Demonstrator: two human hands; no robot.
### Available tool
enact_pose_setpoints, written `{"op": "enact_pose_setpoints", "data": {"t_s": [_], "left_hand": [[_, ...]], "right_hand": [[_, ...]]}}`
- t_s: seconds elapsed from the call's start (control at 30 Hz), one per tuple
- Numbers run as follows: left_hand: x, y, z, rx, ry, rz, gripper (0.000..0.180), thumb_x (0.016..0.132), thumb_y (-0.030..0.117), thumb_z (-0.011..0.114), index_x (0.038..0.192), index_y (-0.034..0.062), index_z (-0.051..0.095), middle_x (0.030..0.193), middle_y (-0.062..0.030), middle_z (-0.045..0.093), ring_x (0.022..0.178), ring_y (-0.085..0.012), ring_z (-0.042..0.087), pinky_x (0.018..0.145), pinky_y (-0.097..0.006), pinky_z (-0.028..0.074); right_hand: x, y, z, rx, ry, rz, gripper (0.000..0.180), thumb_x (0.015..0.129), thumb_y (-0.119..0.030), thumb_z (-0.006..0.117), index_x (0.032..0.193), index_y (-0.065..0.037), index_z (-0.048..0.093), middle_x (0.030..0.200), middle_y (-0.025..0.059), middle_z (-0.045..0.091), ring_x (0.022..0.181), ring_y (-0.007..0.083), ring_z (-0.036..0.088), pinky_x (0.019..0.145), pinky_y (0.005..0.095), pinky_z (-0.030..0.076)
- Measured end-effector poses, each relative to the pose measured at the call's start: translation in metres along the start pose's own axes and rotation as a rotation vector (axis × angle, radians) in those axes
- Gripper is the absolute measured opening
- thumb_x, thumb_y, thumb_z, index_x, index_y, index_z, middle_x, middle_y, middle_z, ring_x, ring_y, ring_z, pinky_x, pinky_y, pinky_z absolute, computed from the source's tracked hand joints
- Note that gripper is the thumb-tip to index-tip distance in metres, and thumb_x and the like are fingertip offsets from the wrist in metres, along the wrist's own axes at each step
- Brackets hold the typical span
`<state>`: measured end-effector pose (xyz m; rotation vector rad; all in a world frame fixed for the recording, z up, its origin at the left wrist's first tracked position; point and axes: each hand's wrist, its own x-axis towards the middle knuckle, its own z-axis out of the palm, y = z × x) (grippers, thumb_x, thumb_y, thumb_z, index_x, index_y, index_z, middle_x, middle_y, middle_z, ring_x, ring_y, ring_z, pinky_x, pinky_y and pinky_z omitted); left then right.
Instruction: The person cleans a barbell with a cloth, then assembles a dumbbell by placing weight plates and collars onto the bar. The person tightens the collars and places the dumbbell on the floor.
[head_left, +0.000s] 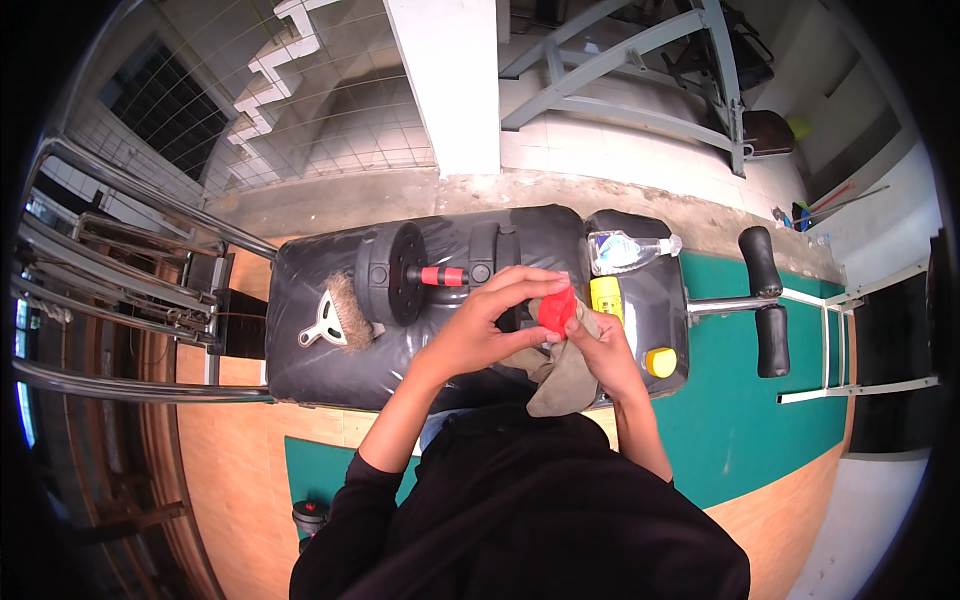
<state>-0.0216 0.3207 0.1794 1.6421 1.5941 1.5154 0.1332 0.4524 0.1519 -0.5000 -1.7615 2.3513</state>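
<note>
Between both hands, above the black padded bench (450,365), is a small bright red piece (556,310); its exact kind I cannot make out. The fingers of my left hand (485,325) close on it from the left. My right hand (607,358) grips a grey-brown cloth (562,383) that hangs down, and its thumb presses against the red piece. Left of my hands, a dumbbell (391,274) with dark plates and a red-and-black handle lies on the bench. My left hand partly covers its right end. Beside it lies a bristle brush (343,316) with a white handle.
A clear bottle with a blue label (628,252), a yellow container (606,297) and a yellow cap (660,362) sit at the bench's right end. Black foam rollers (764,300) extend beyond it. Metal rails (140,380) stand left. Another dumbbell (310,514) is on the floor.
</note>
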Motion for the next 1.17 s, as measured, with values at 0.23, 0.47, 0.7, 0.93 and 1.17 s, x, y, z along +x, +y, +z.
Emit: {"op": "enact_pose_setpoints", "data": {"t_s": [0.23,0.47,0.7,0.93,1.17], "left_hand": [[0.001,-0.001,0.014,-0.319,0.279,-0.059,0.043,0.075,-0.006,0.067,0.116,-0.0006,0.055,0.118,-0.0138,0.056,0.11,-0.0218,0.055,0.091,-0.031,0.048],[-0.002,-0.009,0.014,-0.699,0.355,-0.211,0.038,0.076,-0.011,0.065,0.112,-0.0057,0.053,0.106,-0.0135,0.06,0.092,-0.0169,0.062,0.08,-0.028,0.053],[0.002,-0.015,0.03,-0.626,0.5,-0.128,0.034,0.079,-0.009,0.063,0.111,-0.0066,0.052,0.104,-0.0149,0.062,0.094,-0.0173,0.063,0.083,-0.027,0.052],[-0.004,-0.02,0.028,-0.694,0.531,-0.295,0.035,0.082,-0.005,0.062,0.115,-0.0074,0.051,0.111,-0.0162,0.06,0.099,-0.0169,0.061,0.087,-0.027,0.05],[-0.009,-0.029,0.027,-0.883,0.49,-0.497,0.032,0.089,0.008,0.059,0.12,0.0009,0.052,0.118,-0.0108,0.058,0.104,-0.0161,0.058,0.087,-0.026,0.049]], "right_hand": [[0.007,-0.005,0.013,0.003,0.222,-0.148,0.03,0.094,-0.029,0.053,0.108,-0.003,0.058,0.096,0.0025,0.061,0.087,0.0065,0.053,0.078,0.0223,0.043],[0.022,-0.017,0.01,-0.396,0.508,-0.561,0.032,0.095,-0.025,0.048,0.114,0.002,0.054,0.109,0.0106,0.054,0.098,0.0186,0.053,0.09,0.0274,0.039],[0.019,-0.025,0.04,-0.573,0.316,-0.638,0.03,0.088,-0.015,0.059,0.113,0.002,0.059,0.115,0.0154,0.056,0.103,0.0268,0.057,0.088,0.0328,0.044],[0.015,-0.023,0.036,-0.731,0.323,-0.577,0.023,0.077,-0.003,0.068,0.1,0.001,0.066,0.106,0.0111,0.06,0.094,0.0225,0.06,0.08,0.0302,0.047],[0.012,-0.031,0.018,-0.818,0.259,-0.586,0.027,0.075,-0.007,0.071,0.1,-0.002,0.066,0.103,0.0105,0.061,0.084,0.0242,0.064,0.068,0.0308,0.051]]}}
